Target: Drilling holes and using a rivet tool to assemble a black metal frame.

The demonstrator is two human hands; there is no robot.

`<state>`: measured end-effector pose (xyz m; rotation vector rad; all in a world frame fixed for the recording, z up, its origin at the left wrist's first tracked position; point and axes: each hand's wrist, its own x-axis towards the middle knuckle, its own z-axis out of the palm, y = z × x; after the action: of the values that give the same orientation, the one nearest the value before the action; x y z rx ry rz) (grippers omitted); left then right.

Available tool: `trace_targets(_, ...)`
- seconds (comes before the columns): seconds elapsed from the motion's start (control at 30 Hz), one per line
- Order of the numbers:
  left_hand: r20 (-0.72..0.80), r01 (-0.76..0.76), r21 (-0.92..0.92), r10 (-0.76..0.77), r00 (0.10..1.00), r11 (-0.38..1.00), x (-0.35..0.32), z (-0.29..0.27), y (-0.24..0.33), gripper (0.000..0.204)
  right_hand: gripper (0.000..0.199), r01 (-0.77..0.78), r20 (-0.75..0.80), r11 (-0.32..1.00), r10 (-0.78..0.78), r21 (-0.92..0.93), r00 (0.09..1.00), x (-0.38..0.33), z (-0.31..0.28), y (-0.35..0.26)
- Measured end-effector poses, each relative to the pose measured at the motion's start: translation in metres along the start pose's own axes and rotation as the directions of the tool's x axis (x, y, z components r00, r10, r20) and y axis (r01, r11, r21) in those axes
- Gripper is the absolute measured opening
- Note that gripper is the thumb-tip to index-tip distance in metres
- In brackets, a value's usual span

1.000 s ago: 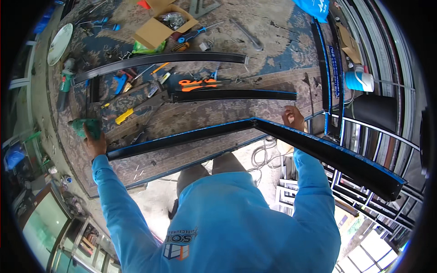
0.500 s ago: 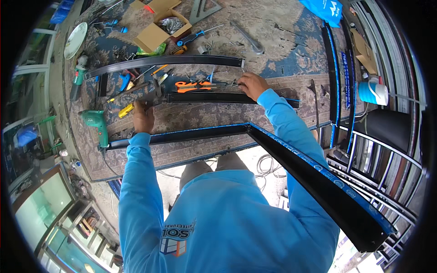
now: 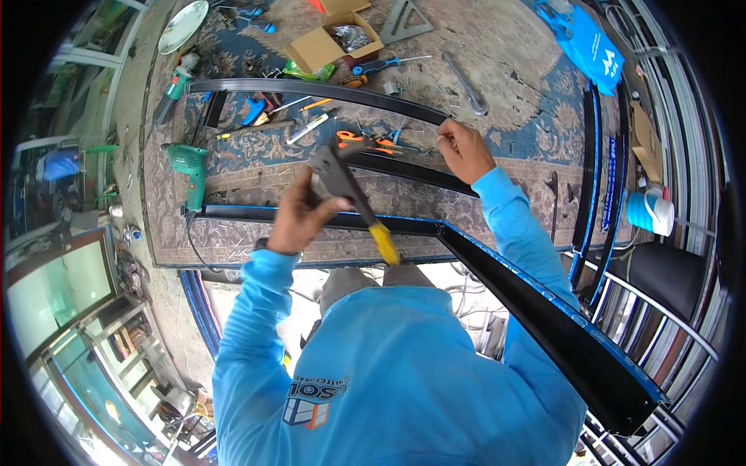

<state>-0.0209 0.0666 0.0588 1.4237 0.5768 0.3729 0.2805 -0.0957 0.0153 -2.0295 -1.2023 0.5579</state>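
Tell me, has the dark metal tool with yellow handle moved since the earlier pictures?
Yes. The yellow-handled tool, now in the left hand, has moved rightward and toward the person, judged against the orange-handled tool on the carpet.

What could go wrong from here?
The left hand holds the yellow-handled tool near its dark end; if it slipped, it might scratch the black frame below. That frame juts past the carpeted table and over the right arm, which could knock it.
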Motion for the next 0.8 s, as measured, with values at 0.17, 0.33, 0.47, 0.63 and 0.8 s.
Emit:
trace_targets(0.17,0.125,0.066,0.136,-0.083,0.989,0.988,-0.002,0.029,-0.021,0.052,0.026,0.102,0.107,0.870,-0.174,0.483,0.979,-0.005,-0.006,-0.072)
trace_targets(0.33,0.182,0.059,0.134,-0.083,0.980,0.989,-0.006,0.038,-0.018,0.051,0.038,-0.007,0.163,0.793,-0.116,0.609,0.980,-0.013,-0.004,-0.094)
trace_targets(0.47,0.164,0.063,0.023,-0.066,0.984,0.998,-0.011,0.043,-0.017,0.051,0.038,0.006,0.151,0.742,-0.145,0.670,0.978,-0.013,0.002,-0.092)
trace_targets(0.63,0.177,0.079,0.073,-0.091,0.980,0.994,-0.014,0.041,-0.005,0.052,0.036,0.032,0.151,0.830,-0.139,0.557,0.979,-0.014,-0.006,-0.105)
trace_targets(0.8,0.201,-0.001,0.241,-0.049,0.978,0.970,-0.015,0.043,-0.004,0.054,0.031,0.222,0.340,0.968,-0.250,0.121,0.907,-0.009,-0.013,-0.094)
